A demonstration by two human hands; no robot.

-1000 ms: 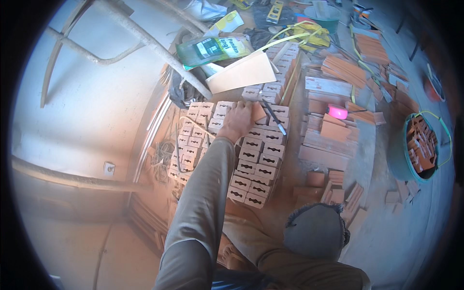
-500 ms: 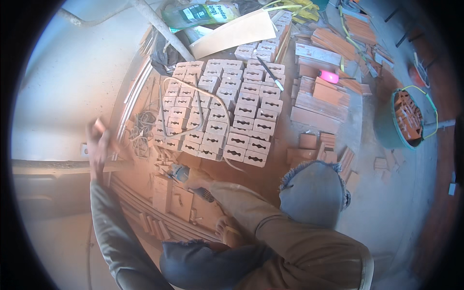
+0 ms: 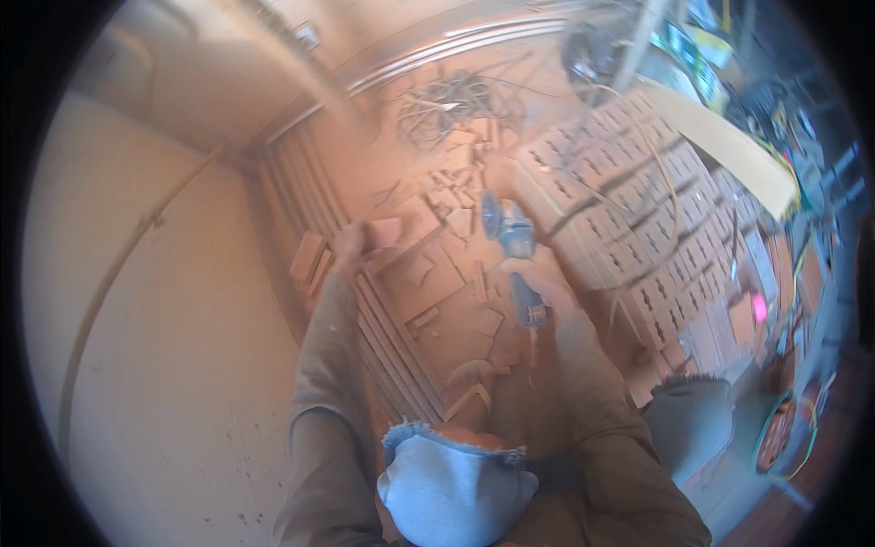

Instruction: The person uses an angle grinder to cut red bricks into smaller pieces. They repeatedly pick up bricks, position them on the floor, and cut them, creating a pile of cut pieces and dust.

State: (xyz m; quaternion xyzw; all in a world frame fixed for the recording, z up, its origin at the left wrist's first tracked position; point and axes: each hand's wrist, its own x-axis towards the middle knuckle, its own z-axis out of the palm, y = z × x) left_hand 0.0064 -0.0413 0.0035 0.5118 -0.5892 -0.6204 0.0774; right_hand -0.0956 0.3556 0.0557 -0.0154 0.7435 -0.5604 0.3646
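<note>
My left hand [image 3: 347,246] is closed on a reddish piece of terracotta tile [image 3: 385,233], low over the dusty floor and beside a larger tile slab. Blur hides the exact placing of its fingers. In my right hand [image 3: 544,279] is a blue-grey angle grinder [image 3: 518,242], gripped round its body, with its disc [image 3: 491,214] pointing away from me. The grinder is apart from the tile piece. Broken tile offcuts [image 3: 447,196] lie scattered on the floor between and beyond my hands.
Stacked perforated bricks [image 3: 629,201] stand right of the grinder. Long pipes [image 3: 392,337] run along the floor at left, beside several upright tile pieces [image 3: 310,260]. Beyond lies a tangled cable [image 3: 447,105]. A green bucket [image 3: 775,433] with tile pieces stands at lower right.
The view has swung left, moving the brick stack rightward. My left hand has come down from a raised position with its tile piece. The grinder stays in my right hand.
</note>
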